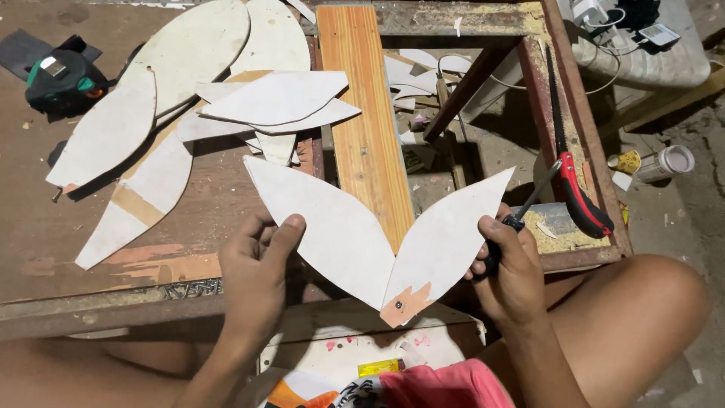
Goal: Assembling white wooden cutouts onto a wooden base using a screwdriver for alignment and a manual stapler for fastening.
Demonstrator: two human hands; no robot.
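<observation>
Pink cloth [445,385] lies bunched in the person's lap at six o'clock, bare knees to either side. Above it the left hand [257,272] comes up from seven o'clock, wrist bent back, thumb pressed flat on top of the left white petal piece [325,227] and fingers curled beneath, pinching its lower edge. From five o'clock the right hand [510,264] rises, fist clenched around the black handle of a screwdriver [529,204] whose shaft points toward one o'clock; its thumb also pins the edge of the right white petal piece [445,238].

Both petals are flat, pointed leaf shapes, spread in a V at the centre of the view. Their lower tips overlap just below centre, where the white facing is torn to bare brown and a small dark fastener shows. They are held over the gap between the brown worktable [45,227] and a rusty metal frame [574,257].

More white cut-outs [189,53] are heaped on the table at eleven o'clock, a tape measure [60,79] at ten, a red-handled saw [570,174] on the frame at two.
</observation>
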